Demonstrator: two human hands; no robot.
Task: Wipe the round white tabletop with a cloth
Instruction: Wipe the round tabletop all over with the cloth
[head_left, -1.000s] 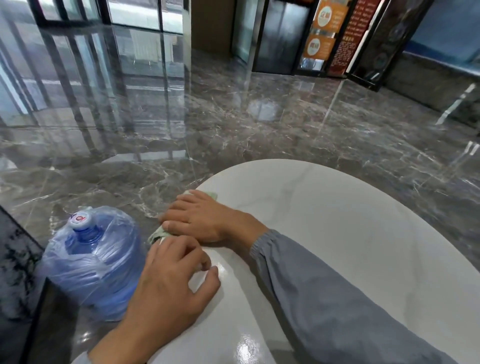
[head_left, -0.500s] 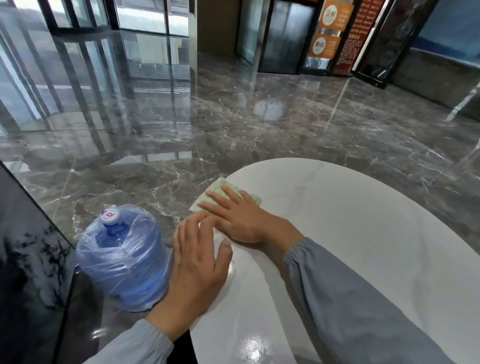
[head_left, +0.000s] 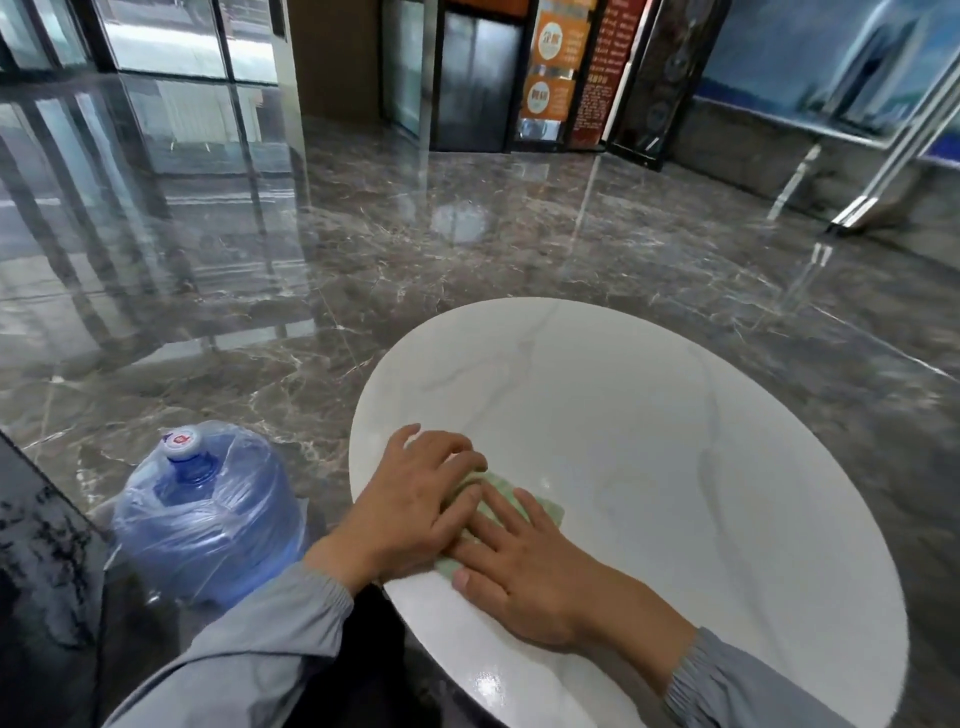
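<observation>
Since half a second ago the cloth (head_left: 501, 501) has travelled from the far-left rim of the desk (head_left: 675, 441) to the near-left part of the top, closer to me. The left hand (head_left: 415, 506), which lay flat on the bare surface beside the cloth, now rests on the cloth alongside the right hand (head_left: 524, 566). I judge this a wiping stroke pulled toward the near edge, with both hands now pressing; most of the white top to the right and far side looks not yet covered from this position.

Hands: both are laid open, palms down. The left has its fingers (head_left: 457, 452) slightly curled over the cloth's left part; the right lies with fingers spread across its right part. Neither grips; they press the cloth to the desk. The cloth is pale green, folded, mostly hidden beneath them.

A wrapped water bottle (head_left: 208, 514) stands on the floor (head_left: 467, 234), just left of the desk.
</observation>
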